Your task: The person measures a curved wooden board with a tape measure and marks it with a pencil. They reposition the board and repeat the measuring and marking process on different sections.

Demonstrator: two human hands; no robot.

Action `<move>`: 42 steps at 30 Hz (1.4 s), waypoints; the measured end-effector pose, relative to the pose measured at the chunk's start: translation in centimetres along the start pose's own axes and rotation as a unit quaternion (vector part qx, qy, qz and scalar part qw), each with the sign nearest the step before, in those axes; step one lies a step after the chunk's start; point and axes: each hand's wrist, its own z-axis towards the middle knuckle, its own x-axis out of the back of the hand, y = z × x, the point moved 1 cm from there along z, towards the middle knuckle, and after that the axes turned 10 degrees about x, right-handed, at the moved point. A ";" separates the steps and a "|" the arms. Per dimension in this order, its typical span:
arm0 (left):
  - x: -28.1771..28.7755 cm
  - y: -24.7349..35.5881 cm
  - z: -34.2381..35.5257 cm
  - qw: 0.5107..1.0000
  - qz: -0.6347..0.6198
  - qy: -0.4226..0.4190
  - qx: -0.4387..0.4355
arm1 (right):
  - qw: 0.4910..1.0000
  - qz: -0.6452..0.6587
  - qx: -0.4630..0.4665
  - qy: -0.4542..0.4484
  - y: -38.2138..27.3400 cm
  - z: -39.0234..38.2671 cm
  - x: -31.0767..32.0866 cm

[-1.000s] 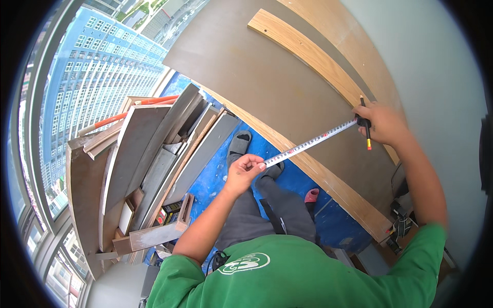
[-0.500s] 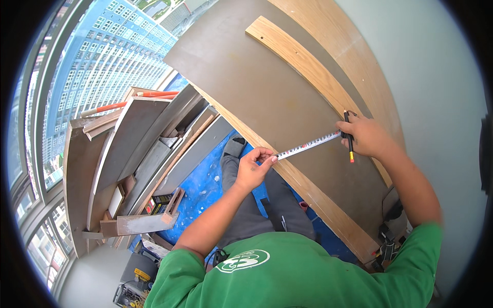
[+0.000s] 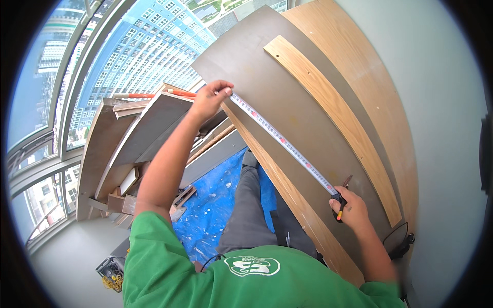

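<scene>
My left hand [image 3: 211,101] is closed in a pinch on the end of a white tape measure blade [image 3: 283,140], near the far left corner of a large brown panel [image 3: 303,115]. The blade runs slantwise over the panel to my right hand [image 3: 352,209], which grips the tape measure's dark case, mostly hidden by the fingers. A black pencil [image 3: 339,214] with a yellow and red end is held in that same hand. To the right, a light wood strip [image 3: 334,115] with small holes lies lengthwise on the panel.
A wide wood board [image 3: 359,77] lies along the panel's right side, by a pale wall. Boards and offcuts [image 3: 120,149] lean below the window on the left. Blue sheeting [image 3: 208,215] covers the floor around my legs. A tool with yellow cord [image 3: 110,274] stands lower left.
My left hand has moved far and left, from the panel's near edge to its far corner. My right hand has come nearer, and much more blade is drawn out.
</scene>
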 end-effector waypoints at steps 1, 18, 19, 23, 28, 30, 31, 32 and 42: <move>2.4 0.7 2.0 1.000 0.016 0.021 0.000 | 1.000 0.005 -0.006 0.018 0.3 -0.6 -0.7; 11.4 2.2 20.7 0.979 0.179 0.074 0.056 | 0.965 -0.001 -0.089 0.246 -1.2 -3.8 -7.6; 11.3 2.2 21.2 0.980 0.182 0.067 0.050 | 0.963 0.005 -0.102 0.248 -1.6 -3.8 -7.8; 11.2 1.7 23.6 0.982 0.184 0.029 0.008 | 0.951 -0.001 -0.129 0.279 -0.9 -4.1 -9.6; 12.4 0.2 24.1 0.982 0.189 0.003 0.005 | 0.941 -0.062 -0.149 0.298 0.5 -3.2 -10.0; 13.2 -0.6 24.4 0.981 0.192 0.010 -0.016 | 0.935 -0.066 -0.153 0.314 1.4 -2.7 -10.5; 12.5 -0.6 24.0 0.979 0.200 0.019 -0.018 | 0.930 -0.074 -0.158 0.323 1.6 -2.9 -10.6; 12.0 -0.7 23.6 0.977 0.208 0.029 -0.018 | 0.926 -0.082 -0.163 0.330 1.9 -3.1 -10.7; 12.2 -3.1 22.5 0.979 0.183 0.082 -0.022 | 0.903 -0.068 -0.162 0.393 4.9 -1.6 -11.8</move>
